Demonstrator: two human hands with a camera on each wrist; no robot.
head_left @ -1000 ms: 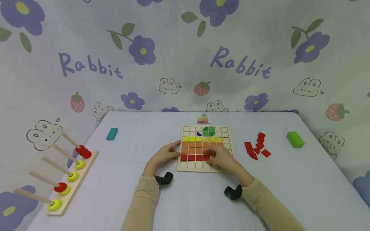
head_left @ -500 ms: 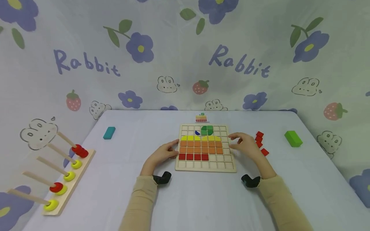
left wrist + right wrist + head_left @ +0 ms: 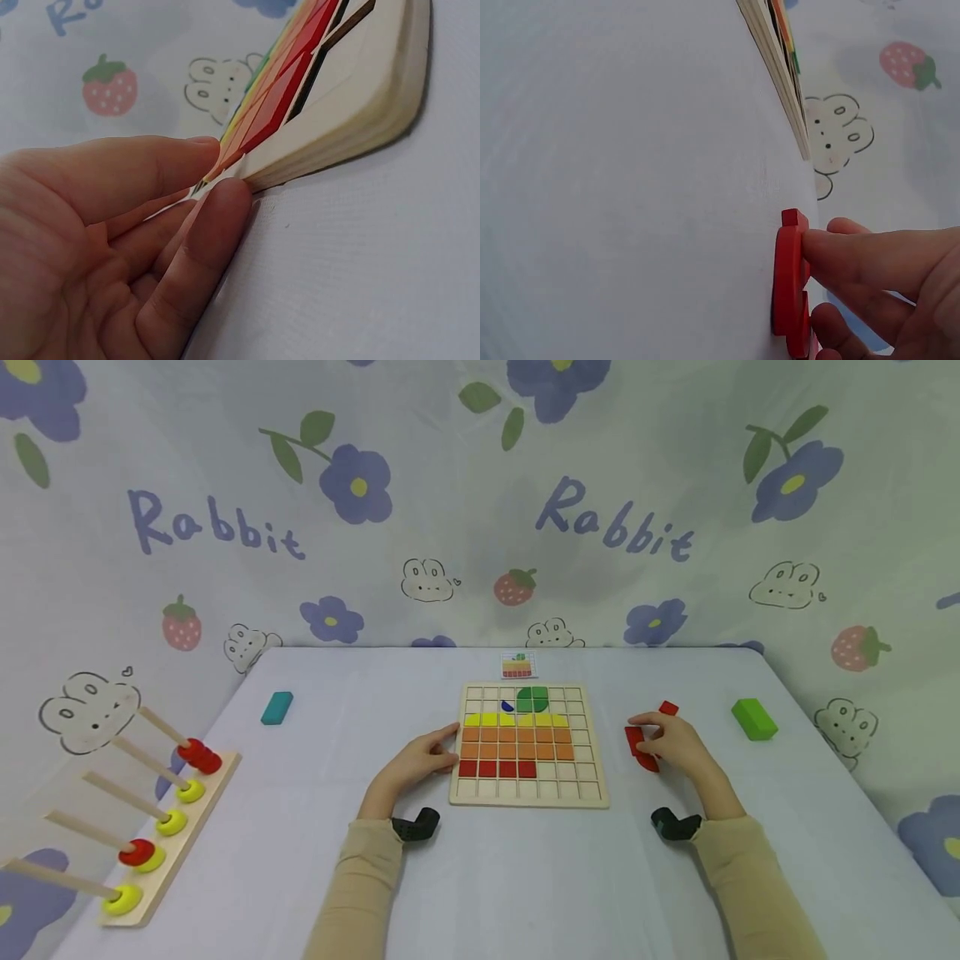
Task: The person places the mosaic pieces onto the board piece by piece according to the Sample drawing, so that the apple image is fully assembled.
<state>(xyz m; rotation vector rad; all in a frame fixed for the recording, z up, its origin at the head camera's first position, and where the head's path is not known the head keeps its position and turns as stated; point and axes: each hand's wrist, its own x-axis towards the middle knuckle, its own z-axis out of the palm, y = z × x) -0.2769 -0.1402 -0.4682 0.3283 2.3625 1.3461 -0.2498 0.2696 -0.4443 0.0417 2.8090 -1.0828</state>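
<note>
A wooden grid board (image 3: 528,798) lies flat, holding rows of red, orange and yellow tiles with green and blue pieces above. My left hand (image 3: 414,768) touches its left edge; in the left wrist view, the fingertips (image 3: 217,214) rest against the board's side (image 3: 341,146). To the board's right, my right hand (image 3: 678,750) is over a cluster of loose red tiles (image 3: 634,739), thumb and index finger apart. The right wrist view has the thumb against or just beside a curved red tile (image 3: 786,281). Other red tiles are hidden under the hand.
A small pattern card (image 3: 518,665) lies behind the board. A green block (image 3: 754,719) is at the right, and a teal block (image 3: 277,707) at the left. A wooden bead rack (image 3: 168,852) with upright pegs occupies the left side.
My right hand has left the red row on the board and moved right to the loose red tiles. The left hand keeps its place at the board's left edge.
</note>
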